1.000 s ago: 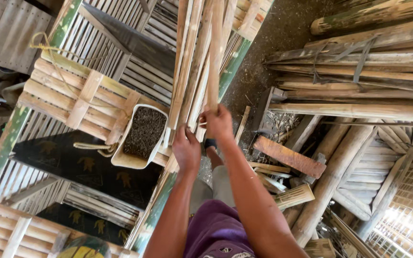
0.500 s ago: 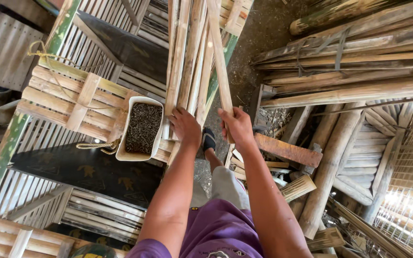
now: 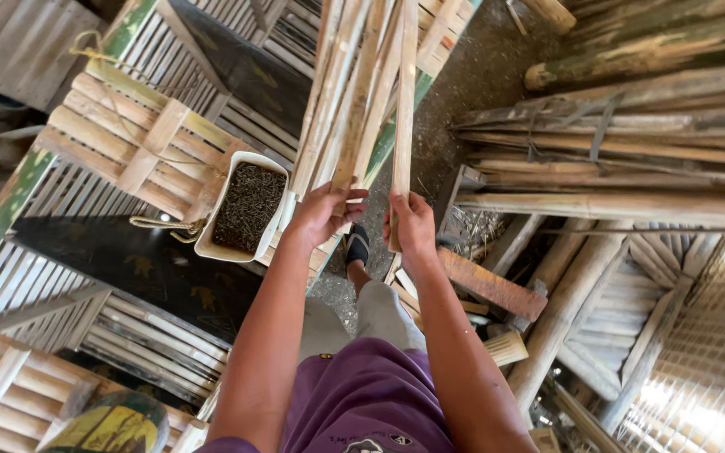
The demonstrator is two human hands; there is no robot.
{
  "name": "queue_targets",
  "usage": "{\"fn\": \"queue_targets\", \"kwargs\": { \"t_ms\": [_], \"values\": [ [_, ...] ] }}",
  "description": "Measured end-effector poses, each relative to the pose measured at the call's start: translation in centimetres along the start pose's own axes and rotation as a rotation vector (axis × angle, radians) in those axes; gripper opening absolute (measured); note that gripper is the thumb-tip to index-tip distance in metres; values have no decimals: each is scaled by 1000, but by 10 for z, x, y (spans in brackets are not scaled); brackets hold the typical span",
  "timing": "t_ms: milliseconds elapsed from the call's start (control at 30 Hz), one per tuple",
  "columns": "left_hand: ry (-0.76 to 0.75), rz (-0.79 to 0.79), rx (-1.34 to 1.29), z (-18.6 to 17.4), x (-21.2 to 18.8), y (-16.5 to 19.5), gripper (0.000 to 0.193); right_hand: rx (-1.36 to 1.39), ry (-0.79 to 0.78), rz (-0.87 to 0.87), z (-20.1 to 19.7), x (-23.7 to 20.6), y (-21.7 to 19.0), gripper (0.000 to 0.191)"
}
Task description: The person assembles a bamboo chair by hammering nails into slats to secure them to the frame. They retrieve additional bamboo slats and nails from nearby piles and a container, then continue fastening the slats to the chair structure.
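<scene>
gripping 1 bamboo slat (image 3: pixel 405 101), right hand (image 3: pixel 413 225) clasps its lower end.

a bundle of pale bamboo strips (image 3: pixel 341 101) stands nearly upright, fanned a little at the top, its lower ends in the left hand (image 3: pixel 322 214). one single strip (image 3: pixel 405 101), flat and straight, stands just beside it, gripped near its base by the right hand (image 3: pixel 411 228).

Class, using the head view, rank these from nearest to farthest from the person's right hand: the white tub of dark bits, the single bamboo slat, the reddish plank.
Measured from the right hand:
1. Single bamboo slat, held in that hand, rising above it.
2. Reddish plank, just below and right.
3. White tub of dark bits, off left, beyond the left hand.
</scene>
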State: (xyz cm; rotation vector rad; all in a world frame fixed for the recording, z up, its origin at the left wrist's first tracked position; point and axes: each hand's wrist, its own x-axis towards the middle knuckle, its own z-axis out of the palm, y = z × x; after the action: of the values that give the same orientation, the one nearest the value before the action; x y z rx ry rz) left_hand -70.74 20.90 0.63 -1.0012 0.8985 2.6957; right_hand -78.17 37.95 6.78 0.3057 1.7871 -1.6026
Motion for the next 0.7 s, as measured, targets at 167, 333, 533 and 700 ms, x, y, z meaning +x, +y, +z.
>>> {"fn": "queue_targets", "kwargs": {
  "t_ms": [167,333,533,700],
  "values": [
    [-106,-63,-239,17,-11,-3,47,-52,-32,-122,13,47,3,38],
    [314,19,75,54,2,-5,45,-776,142,-351,31,47,-15,49],
    [715,529,590,75,-57,-6,50,-861,56,-476,65,-24,-40,56],
    [829,718,493,60,-174,-17,55,-745,-86,-1018,107,-102,-19,47]
  ]
}}
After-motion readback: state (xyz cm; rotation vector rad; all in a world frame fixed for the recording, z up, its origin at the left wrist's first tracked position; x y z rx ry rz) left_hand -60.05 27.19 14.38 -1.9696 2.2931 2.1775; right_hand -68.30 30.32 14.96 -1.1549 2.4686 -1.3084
